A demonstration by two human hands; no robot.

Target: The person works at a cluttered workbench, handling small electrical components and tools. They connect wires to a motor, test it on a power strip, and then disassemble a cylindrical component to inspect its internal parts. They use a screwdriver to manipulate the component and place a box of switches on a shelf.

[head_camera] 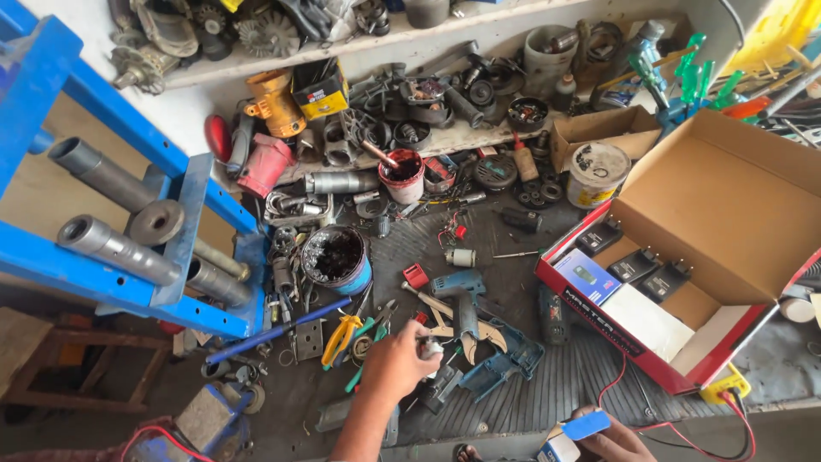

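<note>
Right hand point(611, 441) fingers grip a blue-white box point(571, 436); left hand point(398, 364) fingers pinch a small white part point(430, 347).

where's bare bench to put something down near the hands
The ribbed mat is bare between the blue tool shell and the red cardboard box, just above the right hand. Around the left hand, pliers and parts crowd it.

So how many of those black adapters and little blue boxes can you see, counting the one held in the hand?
Black adapters, in the red cardboard box: 3
Small blue boxes, one in the red cardboard box, one in the right hand: 2
Total: 5
</note>
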